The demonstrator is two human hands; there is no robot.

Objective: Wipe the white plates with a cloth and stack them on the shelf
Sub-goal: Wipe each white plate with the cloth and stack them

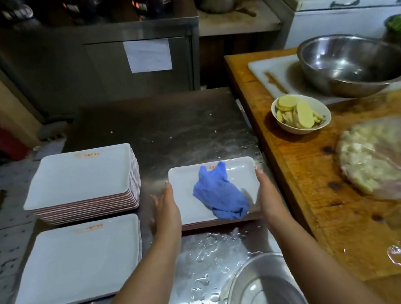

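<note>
A white rectangular plate (186, 187) lies on the wet steel counter (160, 131), with a crumpled blue cloth (219, 194) on it. My left hand (167, 208) holds the plate's left edge and my right hand (268, 192) holds its right edge, fingers along the rims. To the left stands a tall stack of white plates (79, 179). In front of that stack sits a lower stack of white plates (78, 261).
A wooden table (308, 175) on the right carries a bowl of sliced ginger (301, 113), a steel mixing bowl (354, 63) on a white board and a plastic-wrapped dish (386, 161). A steel basin (263, 295) sits near the counter's front. Steel cabinets stand behind.
</note>
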